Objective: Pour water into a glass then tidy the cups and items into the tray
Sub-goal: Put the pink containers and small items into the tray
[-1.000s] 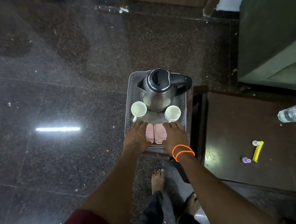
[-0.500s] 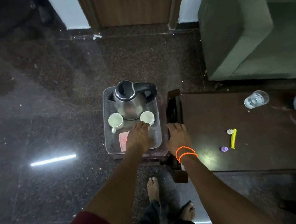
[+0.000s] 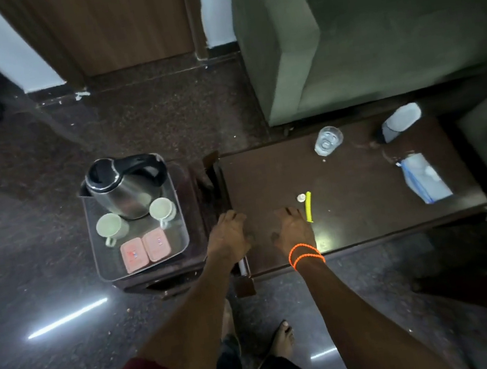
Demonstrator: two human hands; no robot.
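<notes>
A grey tray (image 3: 102, 270) sits on a small dark stand at the left. It holds a steel kettle (image 3: 123, 189), two white cups (image 3: 110, 227) (image 3: 161, 209) and two pink packets (image 3: 146, 251). A glass of water (image 3: 327, 140) stands on the dark table (image 3: 369, 221) to the right. My left hand (image 3: 228, 239) hovers palm down over the table's left edge, holding nothing. My right hand (image 3: 292, 230), with orange bands at the wrist, is spread over the table just left of a yellow stick (image 3: 309, 206) and a small white cap (image 3: 301, 197).
A lying water bottle (image 3: 401, 121) and a tissue packet (image 3: 425, 182) are at the table's right end. A green sofa (image 3: 372, 36) stands behind the table, a wooden door (image 3: 127, 24) beyond the tray. My bare feet (image 3: 281, 338) are on the dark floor.
Both hands left the tray and moved right over the dark table. The view swung right and up, and the pink packets in the tray are uncovered.
</notes>
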